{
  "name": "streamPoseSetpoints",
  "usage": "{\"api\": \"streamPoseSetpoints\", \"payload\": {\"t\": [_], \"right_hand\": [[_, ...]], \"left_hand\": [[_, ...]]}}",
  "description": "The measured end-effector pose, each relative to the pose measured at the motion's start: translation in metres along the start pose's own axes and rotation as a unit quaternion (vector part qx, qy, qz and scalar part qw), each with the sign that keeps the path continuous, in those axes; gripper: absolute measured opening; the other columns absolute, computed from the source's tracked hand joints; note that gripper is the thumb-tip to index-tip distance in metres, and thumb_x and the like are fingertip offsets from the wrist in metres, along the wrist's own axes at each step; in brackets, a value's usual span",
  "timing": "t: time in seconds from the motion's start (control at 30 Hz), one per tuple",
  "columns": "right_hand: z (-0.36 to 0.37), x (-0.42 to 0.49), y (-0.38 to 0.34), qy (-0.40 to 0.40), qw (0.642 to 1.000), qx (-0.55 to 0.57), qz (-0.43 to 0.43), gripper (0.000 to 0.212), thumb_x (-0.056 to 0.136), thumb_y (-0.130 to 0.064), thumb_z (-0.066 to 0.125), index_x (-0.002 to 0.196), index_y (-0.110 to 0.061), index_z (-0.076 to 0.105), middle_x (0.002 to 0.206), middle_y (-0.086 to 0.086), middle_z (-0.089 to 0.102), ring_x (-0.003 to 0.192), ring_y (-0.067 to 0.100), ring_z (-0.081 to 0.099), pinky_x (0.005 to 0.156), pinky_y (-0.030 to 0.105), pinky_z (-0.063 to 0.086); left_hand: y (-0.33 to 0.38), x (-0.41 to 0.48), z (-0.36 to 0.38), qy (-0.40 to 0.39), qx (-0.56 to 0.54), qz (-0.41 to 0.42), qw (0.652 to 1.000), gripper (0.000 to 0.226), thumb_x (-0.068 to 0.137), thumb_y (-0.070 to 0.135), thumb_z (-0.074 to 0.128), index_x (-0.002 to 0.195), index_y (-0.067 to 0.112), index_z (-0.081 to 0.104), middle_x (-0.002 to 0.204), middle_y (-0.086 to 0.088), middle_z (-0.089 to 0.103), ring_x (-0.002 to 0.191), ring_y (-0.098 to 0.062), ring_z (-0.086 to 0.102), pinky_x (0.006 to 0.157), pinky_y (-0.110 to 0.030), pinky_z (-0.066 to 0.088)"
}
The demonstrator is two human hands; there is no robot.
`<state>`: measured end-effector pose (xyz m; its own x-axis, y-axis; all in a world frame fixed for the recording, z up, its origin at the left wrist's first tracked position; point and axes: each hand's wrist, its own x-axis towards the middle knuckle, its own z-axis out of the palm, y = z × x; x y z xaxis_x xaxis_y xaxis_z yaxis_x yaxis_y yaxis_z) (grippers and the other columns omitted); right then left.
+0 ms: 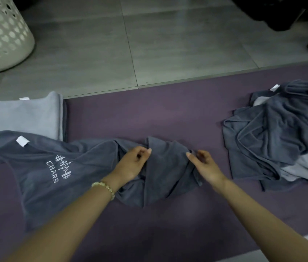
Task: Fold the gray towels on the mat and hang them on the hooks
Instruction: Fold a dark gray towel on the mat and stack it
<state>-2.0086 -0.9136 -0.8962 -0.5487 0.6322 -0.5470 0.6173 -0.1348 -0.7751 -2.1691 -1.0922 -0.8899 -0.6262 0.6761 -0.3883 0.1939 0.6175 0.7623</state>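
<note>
Head view. White stitching on the dark gray towel [92, 167] reads "CHARS", with a jagged waveform mark just above the letters. The lettering runs sideways from where you sit. A blank white tag [22, 141] sits at the towel's far left corner; no print on it is legible.

The dark gray towel lies across the middle of the purple mat [168, 114]. Its left part is spread fairly flat. Its right part is bunched into ridges and folds under your hands.

Your left hand [132, 163] rests on the bunched cloth, fingers curled, thumb and forefinger nipping a ridge of fabric. A pale beaded bracelet [105, 187] circles that wrist. Your right hand [204, 163] is near it, a fold of cloth between the two. Its thumb and forefinger pinch the towel's right edge.

A folded light gray towel [26, 118] lies at the mat's far left, partly under the dark towel's corner, a small white tag at its far edge. A crumpled pile of towels [281, 133], dark and light gray mixed, sits at the mat's right, well apart from your hands.

Beyond the mat is gray tiled floor [168, 44]. A white perforated laundry basket [0, 35] stands on it at upper left.
</note>
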Motion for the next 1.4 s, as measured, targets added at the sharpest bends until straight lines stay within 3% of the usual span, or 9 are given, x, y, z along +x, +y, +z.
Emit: {"api": "streamPoseSetpoints", "payload": {"t": [0.1, 0.27, 0.57, 0.7, 0.8, 0.9, 1.03, 1.23, 1.4], "right_hand": [[0.004, 0.013, -0.002, 0.041, 0.997, 0.055, 0.047, 0.071, 0.082, -0.050, 0.066, 0.138, -0.014, 0.041, 0.134, 0.001, 0.044, 0.123, 0.018, 0.046, 0.099, 0.031, 0.041], [-0.003, 0.010, -0.024, -0.021, 0.984, 0.103, 0.144, 0.034, 0.081, -0.041, 0.072, 0.086, -0.007, 0.067, 0.090, 0.007, 0.070, 0.080, 0.018, 0.065, 0.068, 0.026, 0.050], [-0.106, -0.029, -0.075, -0.200, 0.901, 0.376, -0.081, 0.025, 0.067, -0.037, 0.069, 0.090, -0.029, 0.075, 0.080, -0.004, 0.067, 0.069, 0.007, 0.066, 0.065, 0.020, 0.056], [-0.107, -0.019, -0.049, -0.123, 0.983, 0.140, -0.004, 0.032, 0.078, -0.047, 0.061, 0.092, -0.022, 0.075, 0.100, 0.000, 0.073, 0.087, 0.013, 0.070, 0.068, 0.024, 0.057], [-0.094, -0.007, -0.019, -0.056, 0.975, -0.195, 0.094, 0.054, 0.088, -0.060, 0.047, 0.079, -0.013, 0.071, 0.077, 0.004, 0.066, 0.064, 0.019, 0.063, 0.056, 0.024, 0.049], [-0.085, 0.002, 0.001, -0.011, 0.940, -0.339, 0.041, 0.052, 0.093, -0.057, 0.044, 0.066, -0.016, 0.061, 0.069, 0.002, 0.061, 0.070, 0.024, 0.061, 0.064, 0.028, 0.042], [-0.065, 0.020, -0.001, 0.064, 0.941, -0.311, -0.118, 0.027, 0.088, -0.046, 0.059, 0.089, -0.019, 0.057, 0.106, 0.004, 0.054, 0.102, 0.025, 0.055, 0.090, 0.033, 0.041], [-0.023, 0.066, -0.030, 0.012, 0.934, -0.331, -0.132, 0.072, 0.089, -0.055, 0.052, 0.147, -0.020, 0.028, 0.157, 0.001, 0.022, 0.147, 0.021, 0.009, 0.120, 0.039, 0.006], [-0.027, 0.076, -0.040, -0.034, 0.849, -0.520, -0.090, 0.061, 0.086, -0.067, 0.044, 0.112, -0.016, 0.064, 0.120, 0.009, 0.061, 0.119, 0.030, 0.044, 0.110, 0.038, 0.022]], "left_hand": [[0.009, 0.003, 0.016, 0.031, 0.059, 0.055, 0.996, 0.035, 0.090, 0.050, 0.053, 0.114, 0.025, 0.055, 0.109, 0.003, 0.058, 0.095, -0.010, 0.054, 0.086, -0.026, 0.047], [0.022, 0.012, 0.031, 0.028, -0.047, -0.060, 0.997, 0.056, 0.086, 0.044, 0.063, 0.125, 0.012, 0.041, 0.123, -0.003, 0.055, 0.116, -0.022, 0.053, 0.096, -0.029, 0.044], [0.091, 0.023, -0.053, -0.086, -0.379, -0.041, 0.920, 0.046, 0.085, 0.044, 0.061, 0.118, 0.012, 0.064, 0.111, -0.008, 0.071, 0.098, -0.020, 0.069, 0.079, -0.025, 0.056], [0.079, 0.030, -0.025, -0.040, -0.037, 0.023, 0.998, 0.038, 0.097, 0.037, 0.048, 0.106, 0.003, 0.062, 0.101, -0.008, 0.063, 0.090, -0.012, 0.056, 0.082, -0.022, 0.046], [0.044, 0.014, 0.015, -0.221, 0.119, 0.010, 0.968, 0.035, 0.099, 0.032, 0.046, 0.107, 0.004, 0.064, 0.103, -0.009, 0.065, 0.087, -0.010, 0.054, 0.073, -0.019, 0.046], [0.023, 0.005, 0.027, -0.261, 0.053, -0.074, 0.961, 0.036, 0.097, 0.044, 0.045, 0.100, 0.014, 0.066, 0.093, 0.004, 0.065, 0.073, -0.010, 0.060, 0.060, -0.017, 0.051], [0.017, 0.022, 0.031, 0.064, 0.045, 0.020, 0.997, 0.024, 0.093, 0.044, 0.051, 0.093, 0.020, 0.057, 0.092, 0.004, 0.064, 0.085, -0.015, 0.059, 0.077, -0.029, 0.048], [0.023, 0.044, 0.049, -0.011, -0.017, -0.092, 0.996, 0.064, 0.091, 0.053, 0.049, 0.138, 0.010, 0.041, 0.137, -0.006, 0.050, 0.125, -0.020, 0.047, 0.104, -0.031, 0.038], [0.030, 0.060, 0.045, -0.039, -0.135, -0.163, 0.977, 0.074, 0.085, 0.064, 0.049, 0.130, 0.005, 0.054, 0.131, -0.007, 0.057, 0.121, -0.024, 0.053, 0.105, -0.033, 0.041]]}}
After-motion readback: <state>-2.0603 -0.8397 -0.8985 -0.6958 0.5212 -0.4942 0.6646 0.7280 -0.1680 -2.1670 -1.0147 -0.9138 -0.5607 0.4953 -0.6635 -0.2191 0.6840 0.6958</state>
